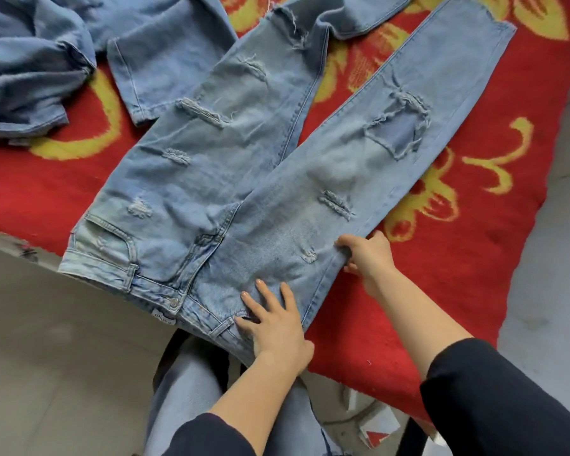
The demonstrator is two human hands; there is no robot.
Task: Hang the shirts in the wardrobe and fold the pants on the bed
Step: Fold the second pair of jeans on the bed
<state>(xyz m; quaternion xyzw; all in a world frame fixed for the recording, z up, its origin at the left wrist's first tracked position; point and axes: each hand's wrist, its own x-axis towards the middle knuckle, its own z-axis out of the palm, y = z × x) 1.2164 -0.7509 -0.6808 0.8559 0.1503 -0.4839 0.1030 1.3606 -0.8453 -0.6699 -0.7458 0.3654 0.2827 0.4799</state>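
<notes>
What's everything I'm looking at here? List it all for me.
blanket: one, red with yellow flowers, under the clothes
ripped jeans: one, light blue, spread flat on the blanket, waistband nearest the person
other denim: count unclear, blue, crumpled at the far left and along the far edge
floor: grey, beside the blanket
scraps: count unclear, white with red, on the floor; what they are is unclear
legs: light blue trousers, bottom centre
sleeves: two, dark, on the forearms
left hand: flat on the ripped jeans near the waistband
right hand: gripping the ripped jeans' side edge
</notes>
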